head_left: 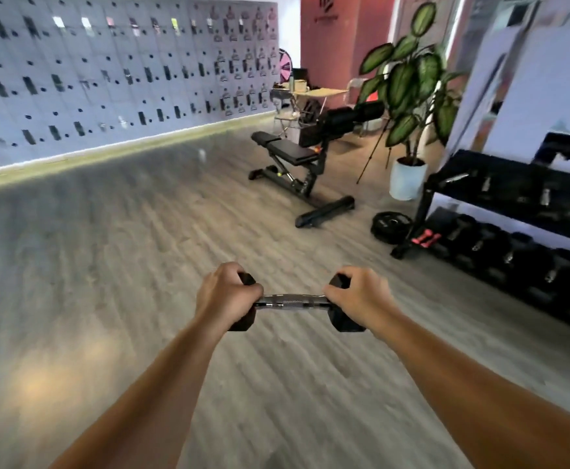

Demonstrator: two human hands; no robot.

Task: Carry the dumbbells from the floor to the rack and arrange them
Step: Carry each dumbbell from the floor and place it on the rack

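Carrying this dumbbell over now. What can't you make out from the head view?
- Dumbbell: the left hand and right hand cover much of both heads; no weight marking shows.
- Rack: cut off by the right edge and blurred, so free slots can't be judged.
- Dumbbells on its lower shelf: dark, smeared, sizes unreadable.
- Floor: motion blur hides small items.

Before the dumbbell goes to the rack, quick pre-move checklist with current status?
1. Left hand grips one head of the dumbbell: ok.
2. Right hand grips the other head: ok.
3. Dumbbell level, clear of the floor: ok.
4. Floor between hands and rack clear: ok; weight plate lies by the rack's far end.
5. Free slot on the rack: cannot tell, blurred.
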